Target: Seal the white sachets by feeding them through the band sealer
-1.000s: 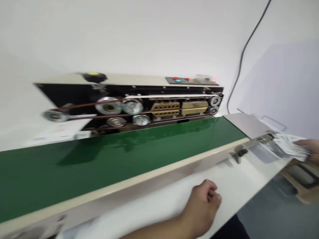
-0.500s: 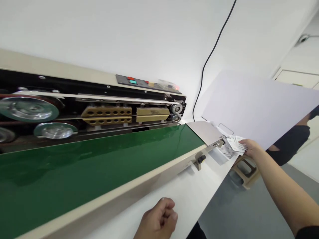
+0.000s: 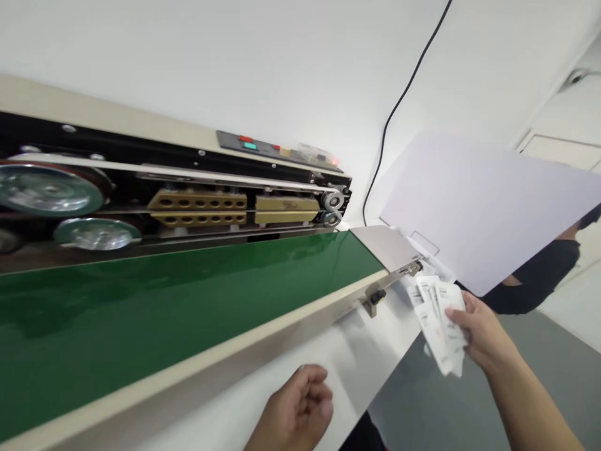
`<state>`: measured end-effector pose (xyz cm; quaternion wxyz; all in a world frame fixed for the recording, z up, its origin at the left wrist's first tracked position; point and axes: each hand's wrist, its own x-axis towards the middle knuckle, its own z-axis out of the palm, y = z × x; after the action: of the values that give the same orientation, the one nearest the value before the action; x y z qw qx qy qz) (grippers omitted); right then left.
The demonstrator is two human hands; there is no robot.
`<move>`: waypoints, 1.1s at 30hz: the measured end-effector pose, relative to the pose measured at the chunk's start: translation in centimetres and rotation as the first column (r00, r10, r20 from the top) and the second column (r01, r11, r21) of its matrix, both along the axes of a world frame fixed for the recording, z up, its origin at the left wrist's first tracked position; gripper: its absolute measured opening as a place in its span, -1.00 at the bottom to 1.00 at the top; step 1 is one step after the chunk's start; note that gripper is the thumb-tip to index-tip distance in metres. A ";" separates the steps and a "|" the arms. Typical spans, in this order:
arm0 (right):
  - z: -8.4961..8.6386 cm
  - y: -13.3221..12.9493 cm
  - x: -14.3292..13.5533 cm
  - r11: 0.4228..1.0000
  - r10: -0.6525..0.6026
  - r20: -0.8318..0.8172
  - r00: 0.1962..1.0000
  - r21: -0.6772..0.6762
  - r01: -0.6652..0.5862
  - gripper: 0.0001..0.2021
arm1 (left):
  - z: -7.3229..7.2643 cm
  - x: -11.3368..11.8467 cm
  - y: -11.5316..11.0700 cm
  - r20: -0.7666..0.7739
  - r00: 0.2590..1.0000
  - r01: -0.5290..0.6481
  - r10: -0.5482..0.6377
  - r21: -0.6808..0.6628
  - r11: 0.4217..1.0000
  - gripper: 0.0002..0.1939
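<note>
My right hand (image 3: 483, 332) is closed on a fanned bunch of white printed sachets (image 3: 439, 326), thumb on top. It holds them off the table's right edge, tilted downward. More white sachets lie in a container (image 3: 439, 269) at the conveyor's far end, mostly hidden behind the bunch. Over the white table (image 3: 357, 360), my left hand (image 3: 300, 404) is loosely curled, thumb apart from the fingers, with nothing in it. Beside it runs the green conveyor belt (image 3: 188, 313) of a band sealer (image 3: 197, 181), which has metal wheels and brass-coloured blocks.
A grey metal plate (image 3: 387, 244) covers the belt's far end. A black knob bracket (image 3: 375, 300) juts from the conveyor's near side. Behind stand a large white panel (image 3: 469, 200) and a hanging black cable (image 3: 406, 94). A person in dark clothing (image 3: 539, 275) is beyond the panel.
My right hand has drawn the bunch of sachets out from the container, toward me and down. My left hand has barely moved. The view has shifted slightly.
</note>
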<state>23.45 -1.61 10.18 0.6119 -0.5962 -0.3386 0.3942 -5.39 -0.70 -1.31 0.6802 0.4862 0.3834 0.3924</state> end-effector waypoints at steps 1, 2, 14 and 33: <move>-1.2 -1.0 -2.1 0.996 0.076 -0.025 0.997 0.037 -0.075 -0.52 | 0.3 -0.1 -0.3 0.043 0.999 0.004 -0.004 -0.009 1.000 -0.43; -2.6 -1.7 -4.2 0.988 0.141 -0.059 0.988 0.064 -0.137 -0.52 | 0.7 -0.1 -0.6 0.085 0.996 0.018 -0.017 -0.014 1.000 -0.39; -10.0 -2.1 -14.6 0.974 0.221 -0.080 0.972 0.063 -0.216 -0.57 | 3.2 0.4 -1.5 0.175 0.981 -0.057 0.081 -0.136 0.989 -0.48; -12.1 -3.1 -17.7 0.973 -0.018 0.139 0.990 0.230 -0.015 -0.53 | 2.7 0.4 -0.8 0.228 0.972 -0.028 0.060 -0.140 0.990 -0.43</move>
<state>5.76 -4.67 -1.89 0.6518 -0.5477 -0.4239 0.3090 -5.01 -1.53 1.42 0.7429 0.3811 0.3378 0.4344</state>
